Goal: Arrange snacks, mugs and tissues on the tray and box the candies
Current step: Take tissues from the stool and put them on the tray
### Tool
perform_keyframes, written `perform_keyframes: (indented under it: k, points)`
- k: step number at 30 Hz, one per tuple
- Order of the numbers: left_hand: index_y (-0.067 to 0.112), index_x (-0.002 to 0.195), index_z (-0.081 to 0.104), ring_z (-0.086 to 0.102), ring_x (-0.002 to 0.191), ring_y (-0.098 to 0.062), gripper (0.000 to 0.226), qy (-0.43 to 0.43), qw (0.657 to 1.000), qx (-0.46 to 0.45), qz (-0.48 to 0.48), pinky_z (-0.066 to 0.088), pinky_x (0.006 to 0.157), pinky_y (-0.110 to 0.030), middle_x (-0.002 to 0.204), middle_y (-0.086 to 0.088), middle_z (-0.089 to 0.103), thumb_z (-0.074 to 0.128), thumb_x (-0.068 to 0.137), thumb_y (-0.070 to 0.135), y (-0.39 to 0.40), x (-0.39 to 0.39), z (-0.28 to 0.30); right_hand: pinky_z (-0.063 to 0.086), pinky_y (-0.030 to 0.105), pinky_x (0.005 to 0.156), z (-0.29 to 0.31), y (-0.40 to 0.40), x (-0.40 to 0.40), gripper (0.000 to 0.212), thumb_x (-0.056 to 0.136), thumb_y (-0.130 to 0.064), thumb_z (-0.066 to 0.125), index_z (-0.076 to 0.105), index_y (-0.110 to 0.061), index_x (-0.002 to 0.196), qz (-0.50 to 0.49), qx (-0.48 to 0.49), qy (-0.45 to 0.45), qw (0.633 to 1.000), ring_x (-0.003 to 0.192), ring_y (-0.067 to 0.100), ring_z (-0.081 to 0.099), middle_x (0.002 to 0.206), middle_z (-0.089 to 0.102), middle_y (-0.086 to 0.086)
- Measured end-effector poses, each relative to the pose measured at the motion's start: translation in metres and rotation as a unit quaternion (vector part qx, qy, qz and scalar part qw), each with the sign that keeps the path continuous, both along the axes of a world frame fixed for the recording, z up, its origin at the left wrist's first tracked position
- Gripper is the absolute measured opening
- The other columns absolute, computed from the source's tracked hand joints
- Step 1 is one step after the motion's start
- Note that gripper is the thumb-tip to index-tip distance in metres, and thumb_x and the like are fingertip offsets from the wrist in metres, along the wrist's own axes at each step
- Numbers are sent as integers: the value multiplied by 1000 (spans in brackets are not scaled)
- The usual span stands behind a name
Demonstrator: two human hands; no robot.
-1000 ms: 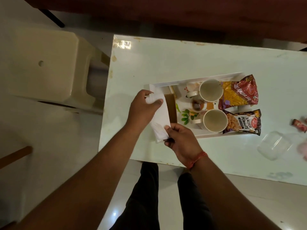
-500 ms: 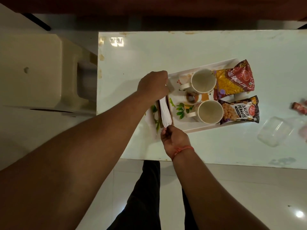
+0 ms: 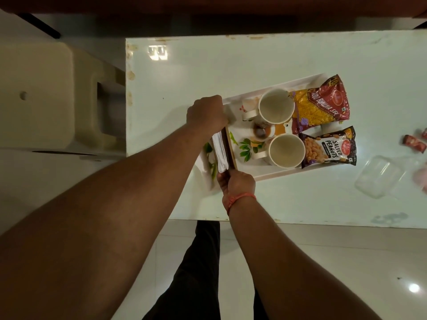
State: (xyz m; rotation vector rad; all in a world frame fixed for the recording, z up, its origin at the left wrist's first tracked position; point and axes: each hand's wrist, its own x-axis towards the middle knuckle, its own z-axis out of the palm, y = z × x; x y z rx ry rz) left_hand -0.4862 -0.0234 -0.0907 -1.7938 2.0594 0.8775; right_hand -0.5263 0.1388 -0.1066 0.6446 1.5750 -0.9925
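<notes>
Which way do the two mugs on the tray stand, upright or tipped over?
Upright. Both mugs show round open mouths facing the camera, and their insides look empty, on the tray.

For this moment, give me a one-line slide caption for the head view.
Both hands, left and right, seat white tissues in a wooden holder on the tray.

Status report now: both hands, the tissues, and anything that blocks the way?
Left hand and right hand grip the wooden holder ends. Tissues stand inside it, on the tray. Mugs close beside; candies not yet boxed.
</notes>
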Motion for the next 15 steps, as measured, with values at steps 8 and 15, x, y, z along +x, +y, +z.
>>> perform_keyframes:
  k: [8,15]
  points:
    - [12,118,58,55,111,-28,47,89,985,-85,122,49,93,-46,118,-8,61,42,97,51,11,18,-6,58,29,60,19,16,-13,26,91,1,52,52,1,116,63,-40,47,996,60,23,69,91,63,14]
    - [15,137,50,47,129,-28,56,143,959,-107,221,41,106,-40,137,-8,55,40,97,54,48,54,-6,57,31,59,36,31,-34,23,96,-13,55,48,-10,117,233,-47,124,963,81,24,71,102,61,8]
